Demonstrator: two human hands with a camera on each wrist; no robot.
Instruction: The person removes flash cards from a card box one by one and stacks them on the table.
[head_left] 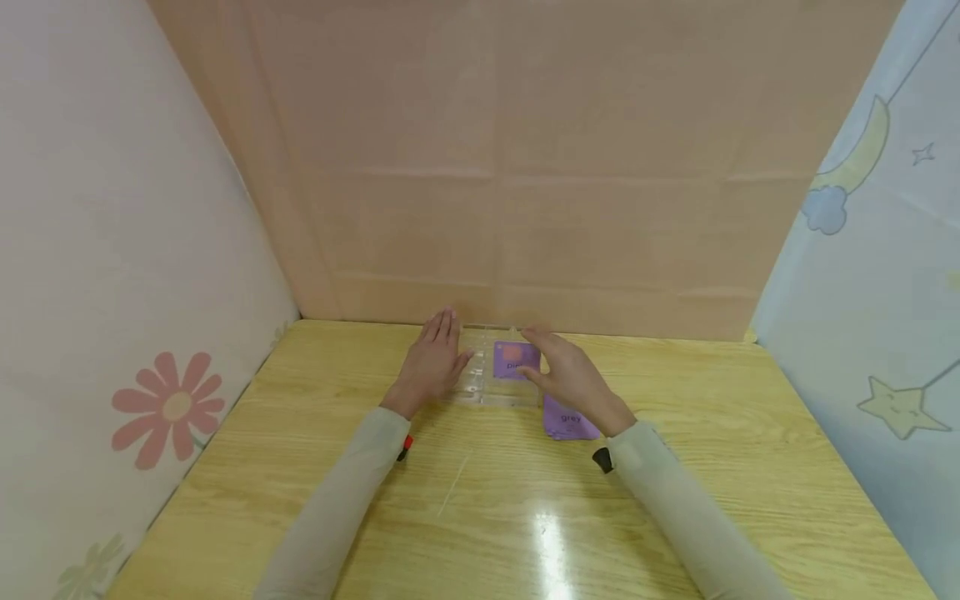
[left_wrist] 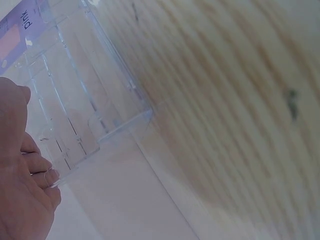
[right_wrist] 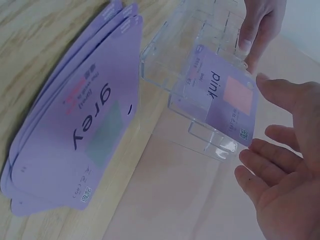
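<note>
A clear plastic box [right_wrist: 185, 35] with inner ridges lies on the table by the back wall. My left hand [head_left: 435, 362] rests at its left side with the fingers extended. On the box's right part lies a purple card [head_left: 506, 360] printed "pink", slightly tilted in the right wrist view. My right hand [head_left: 573, 379] reaches to the card's right edge, thumb and fingers apart in a loose curve. Its fingertips [right_wrist: 252, 172] are close to the card; whether they touch it I cannot tell. Beside the box is a stack of purple cards [right_wrist: 75, 120], topped by "grey".
A wooden table [head_left: 487, 517] carries everything. Brown paper [head_left: 495, 167] covers the back wall. Side walls stand at left, with a flower print [head_left: 176, 407], and at right, with a moon [head_left: 862, 154] and stars.
</note>
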